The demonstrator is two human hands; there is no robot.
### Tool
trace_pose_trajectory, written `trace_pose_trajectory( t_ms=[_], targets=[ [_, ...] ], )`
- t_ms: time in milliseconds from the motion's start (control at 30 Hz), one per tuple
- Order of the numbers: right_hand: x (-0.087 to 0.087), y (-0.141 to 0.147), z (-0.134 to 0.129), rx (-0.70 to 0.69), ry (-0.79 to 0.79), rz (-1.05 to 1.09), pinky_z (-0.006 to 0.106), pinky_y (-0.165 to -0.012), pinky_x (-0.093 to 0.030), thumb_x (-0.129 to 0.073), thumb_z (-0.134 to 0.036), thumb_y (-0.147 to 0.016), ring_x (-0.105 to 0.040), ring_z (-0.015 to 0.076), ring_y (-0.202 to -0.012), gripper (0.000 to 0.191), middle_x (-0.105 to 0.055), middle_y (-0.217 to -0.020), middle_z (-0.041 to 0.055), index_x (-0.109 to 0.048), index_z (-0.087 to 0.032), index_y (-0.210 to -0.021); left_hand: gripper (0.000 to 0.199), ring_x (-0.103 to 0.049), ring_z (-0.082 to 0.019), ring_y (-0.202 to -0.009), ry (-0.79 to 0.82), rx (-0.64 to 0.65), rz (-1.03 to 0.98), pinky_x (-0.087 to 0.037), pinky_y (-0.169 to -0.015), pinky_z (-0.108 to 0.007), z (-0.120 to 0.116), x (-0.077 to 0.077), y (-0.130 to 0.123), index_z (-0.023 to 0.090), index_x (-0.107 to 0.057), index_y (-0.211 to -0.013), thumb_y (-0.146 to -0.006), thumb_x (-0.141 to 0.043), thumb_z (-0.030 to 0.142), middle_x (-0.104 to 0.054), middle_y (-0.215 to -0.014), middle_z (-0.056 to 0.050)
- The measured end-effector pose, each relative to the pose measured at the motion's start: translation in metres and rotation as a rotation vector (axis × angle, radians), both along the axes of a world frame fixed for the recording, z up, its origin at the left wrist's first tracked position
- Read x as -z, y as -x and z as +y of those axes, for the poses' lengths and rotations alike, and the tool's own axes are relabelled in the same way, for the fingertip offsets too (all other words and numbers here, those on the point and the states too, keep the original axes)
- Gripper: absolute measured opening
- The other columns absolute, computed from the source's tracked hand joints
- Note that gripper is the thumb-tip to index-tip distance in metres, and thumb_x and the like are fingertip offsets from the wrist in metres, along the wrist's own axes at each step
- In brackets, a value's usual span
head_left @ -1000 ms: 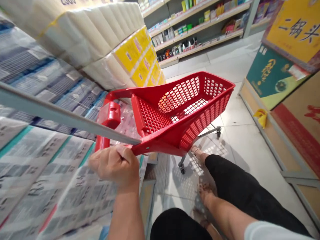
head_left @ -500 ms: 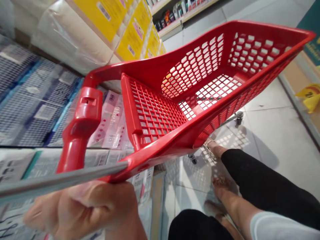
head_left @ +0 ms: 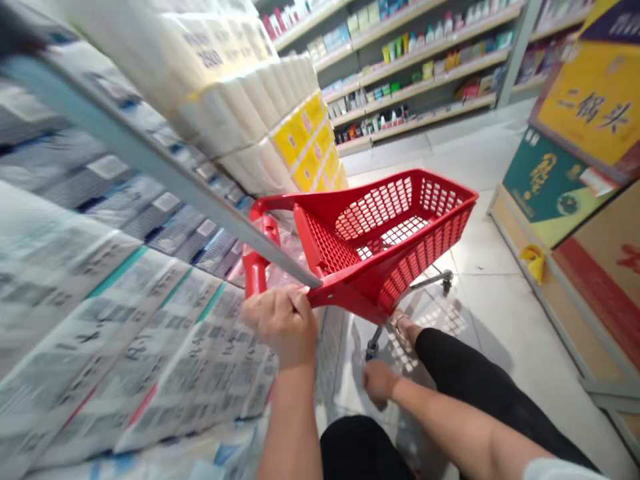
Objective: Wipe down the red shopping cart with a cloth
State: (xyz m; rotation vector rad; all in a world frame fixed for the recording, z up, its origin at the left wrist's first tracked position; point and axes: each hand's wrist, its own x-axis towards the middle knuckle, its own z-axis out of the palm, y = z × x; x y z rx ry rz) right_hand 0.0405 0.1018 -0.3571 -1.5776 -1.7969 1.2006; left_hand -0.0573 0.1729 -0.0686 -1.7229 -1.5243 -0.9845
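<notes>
My left hand [head_left: 283, 323] is wrapped round the near end of the red handle [head_left: 256, 270] of a shopping cart [head_left: 350, 283]. The cart's basket has lattice walls, and I see nothing lying in it. A grey pole [head_left: 200, 197] slants from the upper left down to the cart's rim, just above my left hand. Lower and to the right, my right hand [head_left: 381, 383] hangs apart from the cart near a caster. Its fingers are curled in, with nothing seen in them.
Stacked packs [head_left: 165, 340] line the left side, with wrapped paper rolls [head_left: 245, 113] beyond. Stocked shelves [head_left: 420, 67] stand at the back. Cartons [head_left: 565, 180] rest on a low platform [head_left: 535, 280] at the right. Tiled floor [head_left: 480, 300] lies between.
The view has drawn back and up, so the cart looks smaller and more shelves and cartons show. My left hand stays on the handle; my right hand has shifted left in view.
</notes>
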Motion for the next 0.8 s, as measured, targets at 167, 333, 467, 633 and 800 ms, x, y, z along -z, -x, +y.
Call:
trace_pose_trajectory(
  t_ms=[167, 333, 467, 633, 800],
  targets=[
    [-0.141, -0.048, -0.021, -0.343, -0.061, 0.396, 0.024, -0.065, -0.049, -0.062, -0.017, -0.07, -0.065, 0.0152, -0.069, 0.01, -0.07, -0.071, -0.0004, -0.071, -0.021, -0.071, 0.028, -0.053, -0.025, -0.093, 0.156, 0.034, -0.074, -0.034, -0.097, -0.044, -0.059, -0.012, -0.016, 0.022, -0.066, -0.085, -0.094, -0.041, 0.028, -0.064, -0.084, -0.007],
    [-0.26, -0.093, -0.044, -0.177, -0.244, 0.817, 0.028, -0.079, -0.048, -0.069, -0.028, -0.076, -0.063, 0.0152, -0.083, 0.009, -0.068, -0.086, 0.0007, -0.069, -0.021, -0.08, 0.05, -0.053, -0.022, -0.116, 0.247, 0.361, -0.243, -0.03, -0.11, -0.044, -0.129, -0.028, -0.014, 0.024, -0.058, -0.123, -0.1, -0.016, 0.04, -0.064, -0.12, -0.008],
    [-0.3, -0.085, -0.057, -0.175, -0.151, 1.051, 0.031, -0.084, -0.048, -0.076, -0.033, -0.072, -0.063, 0.0161, -0.085, 0.02, -0.069, -0.088, 0.0009, -0.069, -0.02, -0.085, 0.064, -0.035, -0.028, -0.137, 0.195, 0.435, -0.163, -0.028, -0.113, -0.05, -0.184, -0.016, -0.027, 0.021, -0.03, -0.147, -0.095, -0.029, 0.058, -0.041, -0.146, -0.015],
    [-0.326, -0.074, -0.087, -0.412, -0.141, 0.984, 0.039, -0.087, -0.05, -0.071, -0.042, -0.077, -0.064, 0.0211, -0.091, 0.028, -0.07, -0.095, 0.0042, -0.071, -0.022, -0.096, 0.054, -0.038, -0.023, -0.136, 0.071, 0.315, -0.113, -0.039, -0.108, -0.047, -0.211, 0.0, -0.039, 0.028, -0.024, -0.149, -0.097, -0.038, 0.02, -0.042, -0.146, -0.013],
    [-0.321, -0.116, -0.082, -0.124, -0.829, 0.611, 0.042, -0.099, -0.044, -0.055, -0.04, -0.09, -0.058, 0.0235, -0.108, 0.022, -0.066, -0.109, 0.0076, -0.068, -0.024, -0.097, 0.052, -0.041, -0.021, -0.134, -0.117, 0.159, -0.294, -0.041, -0.109, -0.043, -0.216, -0.032, -0.014, 0.026, -0.032, -0.146, -0.096, -0.033, 0.012, -0.045, -0.143, -0.011]
  ],
)
